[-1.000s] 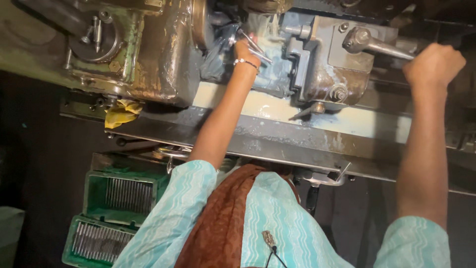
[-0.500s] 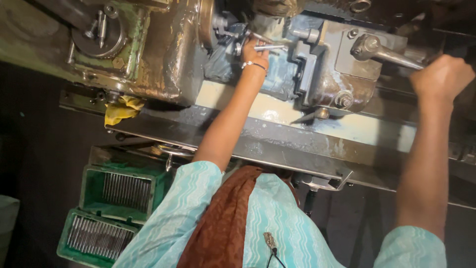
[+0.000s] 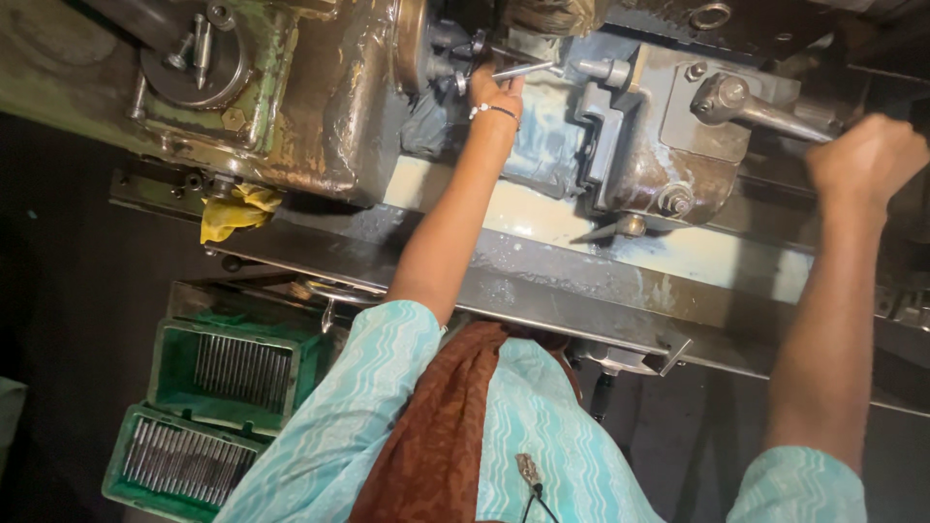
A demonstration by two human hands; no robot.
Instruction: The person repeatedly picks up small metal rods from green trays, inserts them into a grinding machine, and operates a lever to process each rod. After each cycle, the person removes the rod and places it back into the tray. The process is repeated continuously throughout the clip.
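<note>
My left hand (image 3: 491, 89), with a bangle on the wrist, reaches up to the chuck (image 3: 436, 53) of a grimy lathe. Its fingers pinch a slim metal rod (image 3: 526, 69) that sticks out rightwards from the chuck area. My right hand (image 3: 865, 155) is a closed fist around the end of a long steel lever (image 3: 765, 108) on the grey carriage block (image 3: 659, 155) at the upper right. My turquoise sleeves and a brown scarf fill the bottom of the view.
Two green crates (image 3: 237, 373) (image 3: 179, 463) with several metal rods sit at lower left under the machine. A yellow rag (image 3: 232, 211) hangs from the headstock. The wet, pale-coated machine bed (image 3: 542, 252) runs across the middle.
My right fist and the lever have sunk a little lower in view. The left hand stays at the chuck with the rod. The view has drifted slightly.
</note>
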